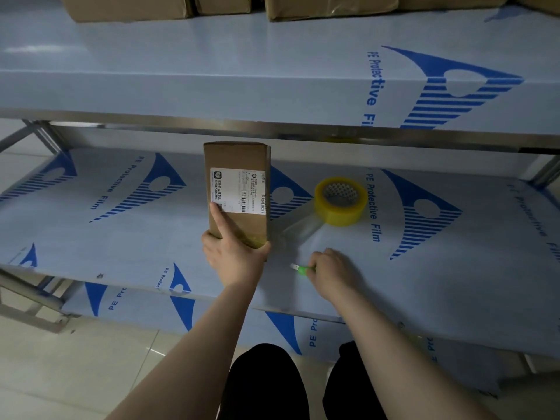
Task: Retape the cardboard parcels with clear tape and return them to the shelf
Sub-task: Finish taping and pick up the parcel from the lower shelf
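Observation:
A narrow cardboard parcel (238, 189) with a white shipping label lies on the middle shelf (121, 231). My left hand (231, 254) grips its near end, index finger stretched along the top face. A strip of clear tape (300, 227) runs from the parcel's near right corner to a yellowish tape roll (341, 201) lying flat on the shelf to the right. My right hand (331, 272) holds a small green cutter (300, 269), whose tip points left, just below the tape strip.
The upper shelf (272, 71), covered in blue-printed protective film, overhangs the work area; several cardboard boxes (130, 7) stand at its back. A lower shelf (212, 313) and tiled floor (75, 359) lie below. My knees (266, 383) are at the bottom.

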